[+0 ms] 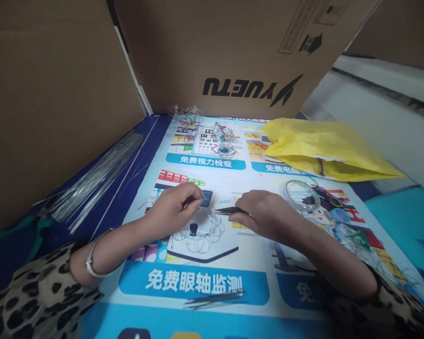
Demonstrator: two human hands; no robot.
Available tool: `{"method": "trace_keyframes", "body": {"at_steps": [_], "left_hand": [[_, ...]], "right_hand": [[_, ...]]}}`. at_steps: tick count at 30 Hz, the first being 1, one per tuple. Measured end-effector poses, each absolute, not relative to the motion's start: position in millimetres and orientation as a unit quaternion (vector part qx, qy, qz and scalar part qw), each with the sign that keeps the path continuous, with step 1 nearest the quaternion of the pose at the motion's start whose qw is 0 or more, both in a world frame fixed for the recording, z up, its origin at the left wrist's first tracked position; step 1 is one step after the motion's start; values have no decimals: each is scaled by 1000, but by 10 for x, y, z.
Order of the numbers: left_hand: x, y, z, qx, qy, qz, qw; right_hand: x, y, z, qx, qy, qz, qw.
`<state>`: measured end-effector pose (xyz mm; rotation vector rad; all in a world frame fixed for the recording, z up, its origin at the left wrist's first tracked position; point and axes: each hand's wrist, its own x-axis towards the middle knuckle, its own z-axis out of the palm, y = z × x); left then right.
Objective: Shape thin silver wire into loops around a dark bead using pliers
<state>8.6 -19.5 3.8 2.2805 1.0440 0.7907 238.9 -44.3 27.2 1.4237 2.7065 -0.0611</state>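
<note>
My left hand [182, 205] is closed in a pinch at its fingertips. Thin silvery wire loops [212, 230] spread just below those fingers and seem to run up into the pinch. Among the loops sits a small black piece [193, 229]; whether it is fixed to the wire I cannot tell. To the right, my right hand [259, 209] is wrapped round black pointed tweezers [229, 210], their tips aimed left toward the left hand. A small gap separates the tips from the left fingers.
A bundle of straight wires [99, 176] lies at the left. Short dark wire pieces [215, 299] are at the front. Tangled wire [187, 117] sits by the cardboard wall [176, 56]. A yellow bag [318, 141], a clear ring-shaped spool [303, 195] and coloured threads [334, 195] are right.
</note>
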Motion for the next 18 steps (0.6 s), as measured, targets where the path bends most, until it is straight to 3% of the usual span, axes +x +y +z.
{"method": "trace_keyframes", "body": {"at_steps": [7,18], "left_hand": [[105,-240,95,807,451,233,302],[87,-192,91,824,418,216,316]], "right_hand": [[2287,-549,276,468,883,-3,32],[2196,-492,291,473,878,-24,71]]}}
